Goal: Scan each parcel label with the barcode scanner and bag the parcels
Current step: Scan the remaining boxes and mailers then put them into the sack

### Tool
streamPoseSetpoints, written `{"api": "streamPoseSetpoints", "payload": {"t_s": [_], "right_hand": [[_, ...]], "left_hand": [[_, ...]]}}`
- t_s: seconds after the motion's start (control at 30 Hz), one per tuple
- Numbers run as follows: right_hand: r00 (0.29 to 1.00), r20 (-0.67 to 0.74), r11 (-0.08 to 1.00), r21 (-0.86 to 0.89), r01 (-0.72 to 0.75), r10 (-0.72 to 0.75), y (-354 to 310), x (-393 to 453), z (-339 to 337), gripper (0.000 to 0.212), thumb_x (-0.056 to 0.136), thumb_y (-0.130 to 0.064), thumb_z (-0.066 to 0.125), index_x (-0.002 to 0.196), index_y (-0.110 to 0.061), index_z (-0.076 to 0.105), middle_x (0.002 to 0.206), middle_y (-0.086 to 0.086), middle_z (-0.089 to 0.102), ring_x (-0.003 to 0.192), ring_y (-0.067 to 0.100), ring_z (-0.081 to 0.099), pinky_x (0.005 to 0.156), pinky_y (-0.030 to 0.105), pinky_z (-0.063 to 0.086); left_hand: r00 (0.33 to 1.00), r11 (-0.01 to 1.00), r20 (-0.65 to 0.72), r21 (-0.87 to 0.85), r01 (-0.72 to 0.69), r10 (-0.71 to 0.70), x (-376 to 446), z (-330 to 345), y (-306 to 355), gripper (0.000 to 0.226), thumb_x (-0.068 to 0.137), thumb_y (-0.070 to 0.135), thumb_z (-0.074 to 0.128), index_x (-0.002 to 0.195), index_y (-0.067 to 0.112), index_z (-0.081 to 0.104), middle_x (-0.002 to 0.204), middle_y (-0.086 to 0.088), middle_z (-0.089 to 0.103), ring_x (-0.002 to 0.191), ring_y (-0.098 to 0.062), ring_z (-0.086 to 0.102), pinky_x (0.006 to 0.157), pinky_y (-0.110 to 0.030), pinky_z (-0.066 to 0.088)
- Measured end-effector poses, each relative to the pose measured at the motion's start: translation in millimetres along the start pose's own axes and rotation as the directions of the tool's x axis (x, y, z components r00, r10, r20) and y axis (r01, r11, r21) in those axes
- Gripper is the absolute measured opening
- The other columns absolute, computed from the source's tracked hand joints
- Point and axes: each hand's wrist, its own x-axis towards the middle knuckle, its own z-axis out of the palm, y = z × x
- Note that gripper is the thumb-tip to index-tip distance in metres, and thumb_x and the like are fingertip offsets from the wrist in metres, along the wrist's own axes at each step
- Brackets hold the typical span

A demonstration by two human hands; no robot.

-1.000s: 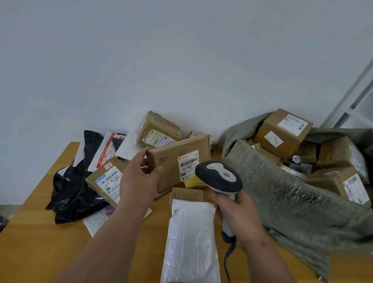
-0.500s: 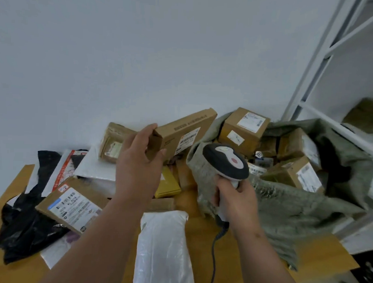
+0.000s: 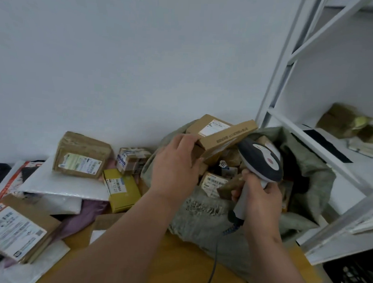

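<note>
We see a flat, rectangular cardboard box (image 3: 226, 138), smooth and tan with printed lettering along its narrow edge, held tilted over the open mouth of a sack (image 3: 202, 207). The sack is coarse, woven, grey-green cloth, crumpled and slumped, with its rim folded outward; inside it lie several more brown cartons with white barcode labels. Our left hand (image 3: 174, 164) grips the flat box at its near end, fingers curled over the top edge and thumb beneath. The box's far end sits just beside another labelled carton (image 3: 209, 126) at the back of the sack; whether they touch, we cannot tell.

Our right hand (image 3: 257, 199) is wrapped tightly round the pale grey handle of the scanner (image 3: 261, 161), a glossy plastic tool with a rounded dark head, a white top panel and a red button. Its cable (image 3: 214, 263) trails down over the table (image 3: 187, 266), which is smooth yellow-brown wood.

To the left, on the table, lie unbagged parcels: a lumpy packet (image 3: 81, 155) wrapped in brown tape, a small taped cube (image 3: 132, 159), a mustard-yellow box (image 3: 122, 190), white bubble mailers (image 3: 59, 185) with a dimpled surface, and a flat cardboard parcel (image 3: 17, 228) with a large label. A white metal shelf (image 3: 320, 144) stands at the right.
</note>
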Motion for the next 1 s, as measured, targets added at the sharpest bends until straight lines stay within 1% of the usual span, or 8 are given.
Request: {"api": "streamPoseSetpoints", "payload": {"t_s": [0.1, 0.23, 0.4, 0.57, 0.67, 0.77, 0.9, 1.0], "right_hand": [[1.000, 0.011, 1.000, 0.020, -0.007, 0.007, -1, 11, -14, 0.017, 0.093, -0.020, 0.065, 0.107, -0.011, 0.062, 0.071, 0.004, 0.061, 0.054, 0.015, 0.058, 0.052, 0.032, 0.048], [0.999, 0.022, 1.000, 0.000, -0.030, 0.030, 3, 22, -24, 0.016, 0.092, -0.021, 0.066, 0.104, -0.011, 0.062, 0.072, 0.004, 0.062, 0.050, 0.009, 0.059, 0.052, 0.029, 0.049], [0.993, 0.080, 0.995, -0.043, -0.086, 0.089, 10, 31, -26, 0.014, 0.092, -0.022, 0.067, 0.100, -0.011, 0.062, 0.076, 0.009, 0.063, 0.052, 0.012, 0.060, 0.049, 0.022, 0.050], [0.981, 0.142, 0.991, -0.058, -0.124, 0.131, 15, 28, -12, 0.013, 0.091, -0.025, 0.067, 0.101, -0.017, 0.063, 0.073, 0.004, 0.065, 0.057, 0.014, 0.063, 0.061, 0.034, 0.054], [0.966, 0.217, 0.987, -0.111, -0.120, 0.141, 14, 18, 7, 0.015, 0.091, -0.029, 0.067, 0.102, -0.021, 0.064, 0.077, 0.002, 0.067, 0.065, 0.017, 0.067, 0.062, 0.034, 0.055], [0.939, 0.309, 0.984, -0.138, -0.115, 0.153, 14, 1, 32, 0.010, 0.089, -0.030, 0.069, 0.091, -0.021, 0.065, 0.066, 0.000, 0.065, 0.070, 0.023, 0.065, 0.066, 0.037, 0.056], [0.886, 0.429, 0.968, -0.239, -0.077, 0.176, 20, -29, 75, 0.018, 0.092, -0.031, 0.067, 0.092, -0.013, 0.064, 0.072, 0.007, 0.063, 0.060, 0.011, 0.059, 0.044, 0.012, 0.043], [0.838, 0.507, 0.961, -0.267, -0.069, 0.201, 36, -59, 111, 0.014, 0.091, -0.028, 0.069, 0.089, -0.014, 0.064, 0.067, 0.004, 0.063, 0.050, 0.004, 0.060, 0.042, 0.012, 0.043]], "left_hand": [[0.998, 0.999, 0.065, -0.031, 0.019, -0.016, 7, 28, 13, 0.035, 0.091, 0.018, 0.064, 0.124, 0.020, 0.052, 0.128, 0.004, 0.048, 0.112, -0.014, 0.048, 0.080, -0.019, 0.035], [0.974, 0.997, 0.216, 0.007, 0.075, -0.075, 15, 68, 19, 0.033, 0.091, 0.013, 0.062, 0.121, 0.018, 0.050, 0.131, -0.001, 0.040, 0.111, -0.019, 0.051, 0.082, -0.024, 0.043], [0.844, 0.980, 0.502, 0.153, 0.126, -0.187, 10, 94, 10, 0.046, 0.096, 0.027, 0.056, 0.141, 0.028, 0.048, 0.148, 0.005, 0.037, 0.131, -0.019, 0.042, 0.110, -0.036, 0.037], [0.909, 0.945, 0.366, 0.316, 0.082, -0.201, 9, 68, -7, 0.035, 0.098, 0.039, 0.045, 0.133, 0.038, 0.053, 0.141, 0.012, 0.047, 0.136, -0.015, 0.036, 0.120, -0.047, 0.012], [0.922, 0.933, 0.289, 0.322, 0.159, -0.257, 4, 42, -26, 0.036, 0.098, 0.042, 0.044, 0.133, 0.039, 0.052, 0.143, 0.012, 0.045, 0.138, -0.017, 0.033, 0.120, -0.047, 0.009], [0.921, 0.915, 0.213, 0.318, 0.249, -0.325, -9, 13, -58, 0.037, 0.097, 0.042, 0.047, 0.133, 0.038, 0.052, 0.144, 0.013, 0.045, 0.137, -0.015, 0.033, 0.119, -0.044, 0.009], [0.864, 0.836, 0.102, 0.328, 0.440, -0.494, -38, -25, -112, 0.034, 0.095, 0.044, 0.051, 0.128, 0.039, 0.056, 0.139, 0.014, 0.049, 0.133, -0.012, 0.039, 0.117, -0.045, 0.014], [0.799, 0.756, 0.032, 0.347, 0.554, -0.600, -65, -57, -153, 0.034, 0.095, 0.043, 0.050, 0.128, 0.039, 0.057, 0.139, 0.013, 0.051, 0.131, -0.011, 0.042, 0.116, -0.044, 0.019]]}}
